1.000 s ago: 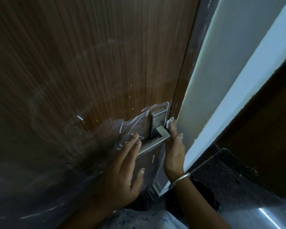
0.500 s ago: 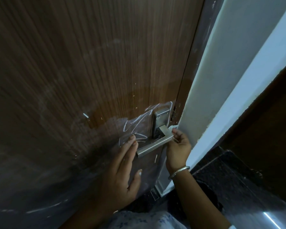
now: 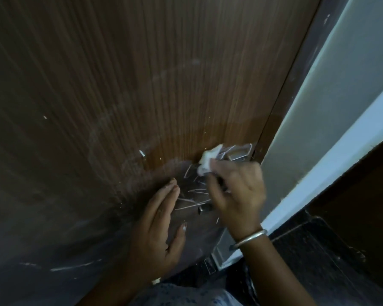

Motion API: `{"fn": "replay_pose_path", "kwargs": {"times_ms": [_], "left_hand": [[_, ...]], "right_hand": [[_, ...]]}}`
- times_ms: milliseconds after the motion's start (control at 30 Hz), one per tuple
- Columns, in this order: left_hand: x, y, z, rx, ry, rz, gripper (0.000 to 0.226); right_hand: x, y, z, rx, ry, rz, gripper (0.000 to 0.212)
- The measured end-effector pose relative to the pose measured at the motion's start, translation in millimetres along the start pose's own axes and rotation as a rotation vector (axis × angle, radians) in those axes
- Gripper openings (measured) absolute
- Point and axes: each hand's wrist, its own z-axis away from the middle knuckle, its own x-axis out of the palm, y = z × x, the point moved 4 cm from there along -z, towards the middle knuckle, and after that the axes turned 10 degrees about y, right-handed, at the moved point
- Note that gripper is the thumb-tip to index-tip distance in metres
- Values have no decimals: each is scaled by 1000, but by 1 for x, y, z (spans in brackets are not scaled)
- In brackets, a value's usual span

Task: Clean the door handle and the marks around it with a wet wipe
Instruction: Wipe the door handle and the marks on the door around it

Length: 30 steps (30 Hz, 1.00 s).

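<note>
The right hand (image 3: pixel 237 191) presses a crumpled wet wipe (image 3: pixel 208 160) on white marks (image 3: pixel 192 195) beside the door handle (image 3: pixel 202 209), left hand (image 3: pixel 159 228) flat on the door (image 3: pixel 142 74)

The door handle (image 3: pixel 201 210) is set near the right edge of the door (image 3: pixel 142 85) and is largely covered by the right hand (image 3: pixel 237 195). The wet wipe (image 3: pixel 208 161) is held by that hand just left of the handle plate (image 3: pixel 239 154), at the upper end of the marks (image 3: pixel 190 195). The left hand (image 3: pixel 159 228) is laid on the door left of the marks. The wall (image 3: pixel 341 96) is found right of the door's edge
</note>
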Motion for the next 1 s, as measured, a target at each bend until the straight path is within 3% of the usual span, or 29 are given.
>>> {"fn": "replay_pose_path", "kwargs": {"times_ms": [167, 433, 633, 767, 1000], "left_hand": [[-5, -2, 1, -61, 20, 1, 57], [-7, -7, 4, -53, 115, 64, 51], [-8, -11, 3, -30, 259, 21, 47], [-7, -14, 6, -59, 292, 93, 44], [-3, -13, 1, -53, 288, 208, 57]], "right_hand": [[24, -36, 4, -161, -68, -117, 11], [15, -20, -6, -96, 15, -32, 6], [31, -50, 4, -234, -95, -134, 13], [31, -52, -9, -234, -52, -141, 14], [22, -28, -9, -220, -48, -63, 3]]}}
